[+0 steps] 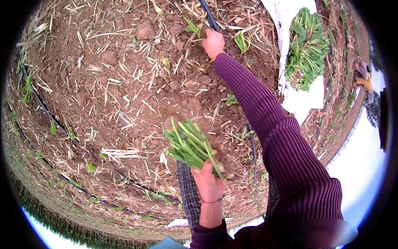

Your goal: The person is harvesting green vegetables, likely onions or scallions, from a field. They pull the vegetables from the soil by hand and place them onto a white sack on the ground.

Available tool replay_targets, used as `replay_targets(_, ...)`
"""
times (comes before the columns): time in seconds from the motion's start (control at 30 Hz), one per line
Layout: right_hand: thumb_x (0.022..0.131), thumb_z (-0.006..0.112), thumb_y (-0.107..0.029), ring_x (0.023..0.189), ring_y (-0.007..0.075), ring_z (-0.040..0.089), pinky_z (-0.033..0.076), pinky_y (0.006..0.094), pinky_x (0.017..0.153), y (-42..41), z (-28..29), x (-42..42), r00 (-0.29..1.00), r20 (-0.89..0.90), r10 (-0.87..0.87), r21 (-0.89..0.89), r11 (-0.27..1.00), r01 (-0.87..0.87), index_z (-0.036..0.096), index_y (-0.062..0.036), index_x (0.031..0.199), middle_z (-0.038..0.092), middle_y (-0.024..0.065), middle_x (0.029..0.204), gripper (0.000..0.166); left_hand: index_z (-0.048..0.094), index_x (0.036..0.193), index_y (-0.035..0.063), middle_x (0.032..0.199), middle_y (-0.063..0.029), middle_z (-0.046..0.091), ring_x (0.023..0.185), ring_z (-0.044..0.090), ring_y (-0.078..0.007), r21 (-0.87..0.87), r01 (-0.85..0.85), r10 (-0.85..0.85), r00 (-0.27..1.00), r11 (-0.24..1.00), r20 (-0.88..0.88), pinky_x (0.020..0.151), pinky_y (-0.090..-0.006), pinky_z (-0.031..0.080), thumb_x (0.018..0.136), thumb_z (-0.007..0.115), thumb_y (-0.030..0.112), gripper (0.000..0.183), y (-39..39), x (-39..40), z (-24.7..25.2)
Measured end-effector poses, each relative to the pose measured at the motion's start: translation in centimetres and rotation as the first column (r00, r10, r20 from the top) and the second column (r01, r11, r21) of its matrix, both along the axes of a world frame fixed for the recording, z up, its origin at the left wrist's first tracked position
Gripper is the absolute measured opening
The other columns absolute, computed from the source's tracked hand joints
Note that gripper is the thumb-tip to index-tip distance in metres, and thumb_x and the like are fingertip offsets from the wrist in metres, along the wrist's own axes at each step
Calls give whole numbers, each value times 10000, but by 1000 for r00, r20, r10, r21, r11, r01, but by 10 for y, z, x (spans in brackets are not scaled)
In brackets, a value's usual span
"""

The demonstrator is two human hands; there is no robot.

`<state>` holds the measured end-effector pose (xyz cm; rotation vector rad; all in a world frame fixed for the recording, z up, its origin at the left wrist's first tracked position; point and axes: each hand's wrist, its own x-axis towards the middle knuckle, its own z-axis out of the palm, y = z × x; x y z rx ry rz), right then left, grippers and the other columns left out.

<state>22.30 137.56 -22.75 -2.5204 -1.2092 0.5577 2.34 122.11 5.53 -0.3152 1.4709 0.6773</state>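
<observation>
My left hand is closed around a bundle of leafy green stalks, with the thumb across them. Their pale cut ends point to the lower right, and the leaves fan out to the upper left. Further out, my right hand reaches down to the soil beside a short green plant and a black drip hose. Its fingertips are mostly hidden, so a grip on the plant cannot be made out. A second small plant grows just right of that hand.
On a white sheet at the right lies a large heap of cut greens. Straw and clods cover the brown soil. More drip hoses run along the left. Another person bends over at the far right.
</observation>
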Motion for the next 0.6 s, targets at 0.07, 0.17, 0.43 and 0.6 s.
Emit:
replay_targets(0.07, 639, 586, -103, 767, 311, 562, 444, 378, 694, 4, 2, -2, 1000, -2, -27, -46, 999, 27, 589, -106, 763, 594, 128, 757, 124, 458, 1013, 6, 874, -110, 568, 498, 493, -107, 6, 0, 0, 999, 1000, -35, 427, -200, 438, 694, 490, -35, 323, -1, 0, 0)
replay_targets(0.17, 643, 565, -87, 765, 313, 566, 443, 375, 697, 10, 4, 2, 998, -39, -45, -122, 992, 40, 595, -96, 734, 592, 140, 756, 96, 459, 1000, 8, 852, -105, 570, 492, 493, -108, 13, 19, -18, 998, 1000, -56, 414, -211, 439, 697, 492, -23, 306, 3, 4, 2)
replay_targets(0.43, 675, 511, -61, 813, 304, 571, 445, 368, 743, -9, 28, 21, 978, -187, 93, 18, 996, -92, 630, -100, 846, 603, 134, 854, 212, 462, 957, 4, 820, -100, 572, 486, 505, -111, 17, 24, -24, 1000, 1000, -7, 406, -221, 450, 700, 490, -18, 260, 0, 3, 4)
replay_targets(0.6, 684, 573, -63, 764, 219, 596, 462, 311, 739, -37, 79, 7, 970, -239, -46, 58, 996, 61, 624, -74, 870, 613, 86, 923, 193, 463, 1018, 0, 861, -89, 566, 622, 542, -125, 18, -16, 15, 999, 1000, 36, 447, -218, 445, 712, 490, -46, 311, -1, 0, 3)
